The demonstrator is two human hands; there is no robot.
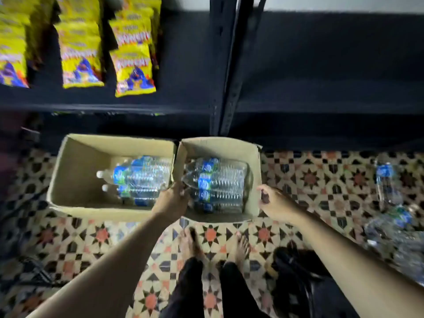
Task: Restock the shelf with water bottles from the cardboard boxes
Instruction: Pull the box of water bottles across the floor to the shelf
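Observation:
Two open cardboard boxes stand side by side on the patterned floor below a dark shelf (pixel 321 97). The left box (pixel 75 175) holds several clear water bottles (pixel 140 177) with blue labels, lying on their sides. The right box (pixel 220 145) holds a stack of the same bottles (pixel 220 184). My left hand (pixel 172 200) grips the left wall of the right box, where the two boxes meet. My right hand (pixel 275 203) closes on that box's right wall. The shelf section above the right box is bare and dark.
Yellow snack bags (pixel 133 63) hang in rows on the shelf at upper left. More water bottles (pixel 387 182) lie loose on the floor at right, with crumpled plastic wrap (pixel 399 239) nearby. My bare feet (pixel 215 246) stand just behind the boxes. A black shoe (pixel 291 262) sits beside them.

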